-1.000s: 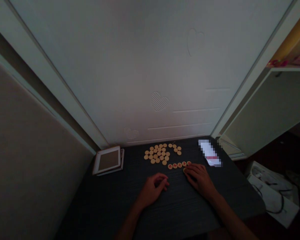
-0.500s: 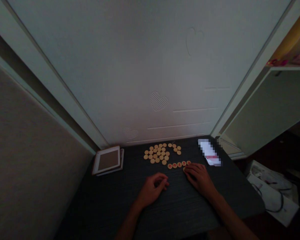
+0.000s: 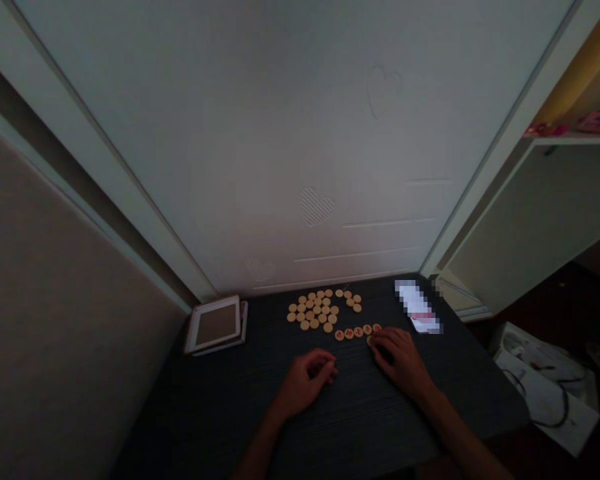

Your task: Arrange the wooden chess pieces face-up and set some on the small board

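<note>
Five round wooden Chinese chess pieces [image 3: 359,332] with red characters lie face up in a row on the dark table [image 3: 220,400]. My right hand [image 3: 399,357] is at the row's right end, palm down. Its thumb and fingers are closed on another Chinese chess piece [image 3: 369,341], whose pale edge shows just below the row; the rest is hidden. To the left, my left hand [image 3: 307,381] rests on the table with fingers curled toward the thumb and no piece visible in it. Behind the row lies a cluster of blank-side-up pieces [image 3: 314,311].
Two stacked frame-like objects [image 3: 217,325] lie at the table's back left. A lit phone [image 3: 416,305], its screen blurred out, is at the back right. A white panel [image 3: 260,167] with heart patterns rises behind the table. On the floor at right stands a white box [image 3: 545,393] with a dark cord.
The view has shifted slightly. Both hands keep nearly the same places and poses, and the pieces stay where they were.
</note>
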Tool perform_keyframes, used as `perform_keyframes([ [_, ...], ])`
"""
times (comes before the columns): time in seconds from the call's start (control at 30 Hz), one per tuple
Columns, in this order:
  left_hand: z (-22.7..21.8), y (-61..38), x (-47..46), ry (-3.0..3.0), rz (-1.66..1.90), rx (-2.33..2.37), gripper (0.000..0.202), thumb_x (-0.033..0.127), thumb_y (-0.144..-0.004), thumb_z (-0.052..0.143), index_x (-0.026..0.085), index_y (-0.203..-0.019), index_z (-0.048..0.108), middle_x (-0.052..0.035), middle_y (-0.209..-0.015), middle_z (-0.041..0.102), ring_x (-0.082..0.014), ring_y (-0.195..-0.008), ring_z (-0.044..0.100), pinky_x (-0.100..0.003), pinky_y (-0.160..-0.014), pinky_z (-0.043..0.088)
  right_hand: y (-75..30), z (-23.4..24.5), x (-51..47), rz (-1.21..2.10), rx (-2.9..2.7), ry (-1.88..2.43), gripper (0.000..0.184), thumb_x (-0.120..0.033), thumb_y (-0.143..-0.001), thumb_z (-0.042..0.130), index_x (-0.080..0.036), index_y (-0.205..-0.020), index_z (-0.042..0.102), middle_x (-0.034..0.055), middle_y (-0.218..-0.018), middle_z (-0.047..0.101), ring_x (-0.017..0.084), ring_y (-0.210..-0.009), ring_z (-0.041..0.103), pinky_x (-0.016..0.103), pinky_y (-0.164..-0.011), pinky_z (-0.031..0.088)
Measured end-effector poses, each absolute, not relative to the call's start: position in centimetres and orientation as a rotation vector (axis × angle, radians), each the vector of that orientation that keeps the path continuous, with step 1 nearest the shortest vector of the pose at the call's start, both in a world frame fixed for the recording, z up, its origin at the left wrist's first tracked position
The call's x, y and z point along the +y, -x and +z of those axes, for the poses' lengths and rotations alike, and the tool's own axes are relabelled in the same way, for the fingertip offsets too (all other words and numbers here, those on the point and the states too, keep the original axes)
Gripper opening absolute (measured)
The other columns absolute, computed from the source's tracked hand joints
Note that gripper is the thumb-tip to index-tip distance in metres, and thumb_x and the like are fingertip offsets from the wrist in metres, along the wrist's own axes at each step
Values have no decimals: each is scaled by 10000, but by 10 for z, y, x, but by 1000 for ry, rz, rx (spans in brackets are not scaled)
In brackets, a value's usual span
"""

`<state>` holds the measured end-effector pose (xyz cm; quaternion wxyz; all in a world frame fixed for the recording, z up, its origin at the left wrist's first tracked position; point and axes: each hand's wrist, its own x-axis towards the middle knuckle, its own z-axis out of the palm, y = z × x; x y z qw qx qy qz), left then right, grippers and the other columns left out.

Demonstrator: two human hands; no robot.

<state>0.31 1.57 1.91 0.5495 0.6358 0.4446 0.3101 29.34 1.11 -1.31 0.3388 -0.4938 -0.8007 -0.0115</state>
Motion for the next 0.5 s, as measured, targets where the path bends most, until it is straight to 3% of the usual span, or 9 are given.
perform_keyframes([
  [0.3,15,-5,15,-1540,850,1161,293,462,-938,615,190,-987,714,-77,-892,806,-209,-743,755,-322,-710,590,-300,-18,11,-26,-1893,1361,176,-206,-973,557,-242,-1107,667,92,-1043,713,284,-986,658,468,-879,542],
  [0.5,16,-5,16,-1574,935,1249,324,497,-933,609,194,-970,718,-61,-830,782,-220,-756,740,-326,-716,576,-295,-18,10,-15,-1937,1335,159,-260,-951,628,-240,-1104,669,94,-1035,693,285,-965,651,449,-833,562],
])
